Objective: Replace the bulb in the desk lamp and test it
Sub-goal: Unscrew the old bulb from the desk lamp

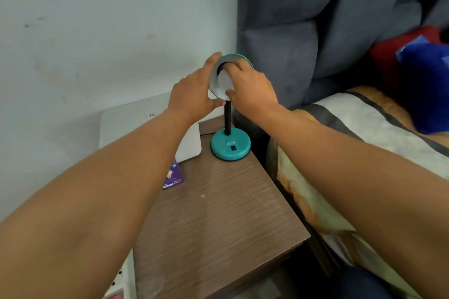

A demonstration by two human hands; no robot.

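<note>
A teal desk lamp stands at the back of a brown bedside table point(218, 213). Its round base point(230, 147) carries a dark switch, and a black flexible neck point(227, 118) rises from it. The shade point(215, 82) is tilted toward me. My left hand point(194, 90) grips the shade's left rim. My right hand point(250, 87) reaches into the shade, its fingers closed around the white bulb point(224, 81). The fingers cover most of the bulb.
A white flat box point(145, 128) leans against the wall at the table's back left. A small purple bulb carton point(173, 176) lies beside it. A bed with a patterned cover point(364, 141) and a grey padded headboard point(303, 31) stands to the right. A white power strip point(121, 279) lies at lower left.
</note>
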